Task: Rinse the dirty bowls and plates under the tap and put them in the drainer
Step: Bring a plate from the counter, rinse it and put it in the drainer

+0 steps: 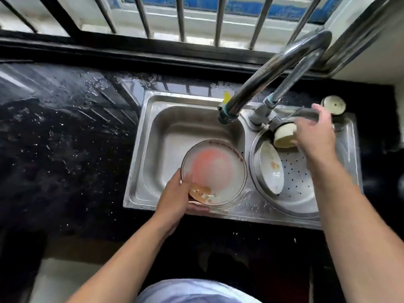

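Where the steel sink [134, 193] sits in the wet black counter [65, 138], the items stand as follows.

Plate [218, 171]: round and white with a dark line at the rim, a pinkish smear at the centre and brown residue at the near edge. It is held face up and roughly level over the front of the left basin.

Left hand [177, 197]: grips this plate at its near-left rim, thumb on the inner face, fingers underneath.

Tap [273, 68]: curved spout, outlet pointing down over the left basin behind the plate.

Drainer [301, 182]: round perforated insert in the right basin.

Second plate [271, 169]: stands on edge against the drainer's left wall, long axis running back to front, stained face turned right.

Bowl [284, 136]: cream, tipped at the back of the drainer, just beneath the tap's base. Which way its mouth faces cannot be told.

Right hand [314, 132]: curled round the bowl's right side, thumb raised.

Small round cream object [334, 104]: on the counter behind the sink's right corner.
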Demonstrator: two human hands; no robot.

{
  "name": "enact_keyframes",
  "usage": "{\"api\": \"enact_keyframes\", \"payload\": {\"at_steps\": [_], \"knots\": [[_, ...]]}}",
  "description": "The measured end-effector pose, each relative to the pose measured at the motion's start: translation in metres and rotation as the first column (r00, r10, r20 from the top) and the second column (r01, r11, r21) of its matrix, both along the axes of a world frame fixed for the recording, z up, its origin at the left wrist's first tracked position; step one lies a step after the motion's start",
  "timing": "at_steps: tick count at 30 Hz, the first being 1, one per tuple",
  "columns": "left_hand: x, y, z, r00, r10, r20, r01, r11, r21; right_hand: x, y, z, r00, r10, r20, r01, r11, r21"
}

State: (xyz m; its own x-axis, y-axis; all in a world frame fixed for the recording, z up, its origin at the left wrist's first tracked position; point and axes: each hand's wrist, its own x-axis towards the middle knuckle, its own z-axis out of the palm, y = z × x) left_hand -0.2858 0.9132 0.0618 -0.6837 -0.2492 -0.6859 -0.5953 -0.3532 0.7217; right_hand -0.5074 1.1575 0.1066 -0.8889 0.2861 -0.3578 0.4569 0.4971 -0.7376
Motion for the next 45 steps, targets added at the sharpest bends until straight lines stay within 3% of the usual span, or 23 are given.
{"api": "enact_keyframes", "payload": {"at_steps": [2,4,8,12,18,20,24,29,31,34,36,39,42,43,45], "knots": [[-0.016,0.003,-0.005,0.999,0.043,0.017,-0.043,0.999,-0.018,-0.045,-0.002,-0.016,0.987,-0.103,0.124,0.115,0.989,-0.089],[-0.029,0.006,-0.01,0.997,0.072,0.017,-0.071,0.997,-0.009,-0.071,-0.004,-0.032,0.974,-0.061,0.217,0.086,0.991,-0.107],[-0.045,0.013,-0.017,0.994,0.106,0.011,-0.106,0.994,-0.007,-0.087,-0.003,-0.056,0.984,-0.029,0.175,0.031,1.0,-0.005],[-0.055,0.018,-0.023,0.992,0.123,0.0,-0.123,0.992,-0.015,-0.074,0.006,-0.068,0.974,-0.048,0.221,0.071,0.993,-0.096],[-0.06,0.018,-0.026,0.989,0.149,0.001,-0.149,0.989,-0.013,-0.048,0.013,-0.06,0.99,-0.107,0.096,0.122,0.978,-0.168],[-0.06,0.016,-0.026,0.988,0.155,-0.01,-0.155,0.988,-0.008,-0.034,0.016,-0.055,0.99,-0.121,0.074,0.127,0.989,-0.079],[-0.056,0.011,-0.028,0.986,0.167,-0.03,-0.167,0.986,0.01,0.021,0.018,-0.044,0.999,0.004,-0.039,0.001,0.992,0.127],[-0.051,0.003,-0.038,0.989,0.15,-0.005,-0.15,0.989,-0.014,0.094,-0.006,-0.036,0.972,0.213,-0.101,-0.201,0.973,0.115],[-0.05,-0.001,-0.039,0.989,0.145,-0.007,-0.145,0.989,-0.016,0.112,-0.024,-0.031,0.903,0.379,-0.204,-0.357,0.924,0.137],[-0.049,-0.006,-0.038,0.987,0.157,-0.025,-0.157,0.987,-0.026,0.113,-0.056,-0.021,0.715,0.571,-0.403,-0.552,0.815,0.176],[-0.051,-0.009,-0.039,0.986,0.164,-0.026,-0.165,0.986,-0.041,0.099,-0.081,-0.019,0.627,0.647,-0.433,-0.634,0.747,0.198],[-0.053,-0.011,-0.04,0.985,0.169,-0.031,-0.17,0.984,-0.056,0.075,-0.12,-0.028,0.573,0.787,-0.228,-0.727,0.617,0.302],[-0.054,-0.011,-0.042,0.981,0.192,-0.018,-0.193,0.979,-0.061,0.071,-0.152,-0.041,0.414,0.901,0.131,-0.853,0.334,0.4],[-0.054,-0.011,-0.044,0.979,0.202,-0.01,-0.202,0.976,-0.087,0.075,-0.159,-0.043,0.332,0.928,0.167,-0.888,0.248,0.387],[-0.054,-0.014,-0.048,0.976,0.219,0.012,-0.215,0.966,-0.145,0.09,-0.163,-0.042,0.24,0.964,0.111,-0.937,0.2,0.286]]}}
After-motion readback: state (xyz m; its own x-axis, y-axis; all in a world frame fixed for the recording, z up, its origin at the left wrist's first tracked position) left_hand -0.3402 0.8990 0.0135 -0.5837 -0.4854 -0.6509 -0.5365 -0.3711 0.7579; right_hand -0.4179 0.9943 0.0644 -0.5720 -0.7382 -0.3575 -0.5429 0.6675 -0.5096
